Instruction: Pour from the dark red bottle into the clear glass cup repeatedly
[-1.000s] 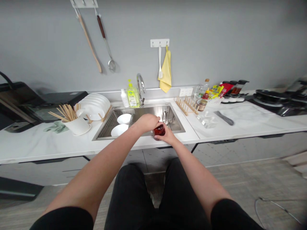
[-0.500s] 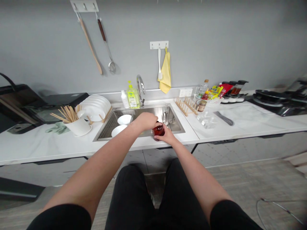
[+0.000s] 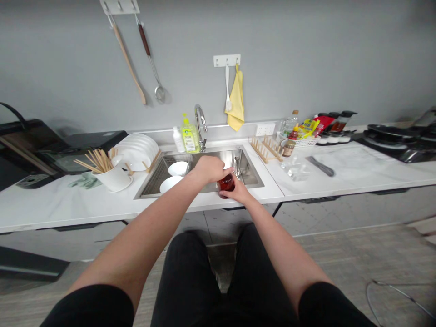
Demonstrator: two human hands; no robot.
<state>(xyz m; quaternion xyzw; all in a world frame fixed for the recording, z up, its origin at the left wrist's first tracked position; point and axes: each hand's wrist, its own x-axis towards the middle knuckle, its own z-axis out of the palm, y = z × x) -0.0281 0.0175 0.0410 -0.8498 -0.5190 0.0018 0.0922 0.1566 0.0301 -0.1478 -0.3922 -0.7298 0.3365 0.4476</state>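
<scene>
A dark red, see-through jar point(image 3: 225, 184) is held upright over the front edge of the steel sink point(image 3: 256, 180). My right hand point(image 3: 240, 191) wraps its right side, thumb low across the front and fingers behind it. From above, my left hand point(image 3: 211, 169) grips the jar's top, with its fingertips mostly hidden and one digit reaching right across the rim. Whether a lid is under that hand I cannot tell. Two white bowls, an upper one point(image 3: 177, 168) and a lower one point(image 3: 170, 183), sit in the sink's left side, partly behind my left forearm.
A faucet point(image 3: 200, 125) and a green soap bottle point(image 3: 190, 137) stand behind the sink. To the left are a chopsticks holder point(image 3: 115, 179) and racked white plates point(image 3: 139, 152). At right lie a wooden rack point(image 3: 266, 150), a clear container point(image 3: 294, 170) and a grey strip point(image 3: 320, 166).
My left hand has shifted slightly on the jar's top, and one digit now stretches farther right over the rim. My right hand keeps its hold. The view has moved slightly.
</scene>
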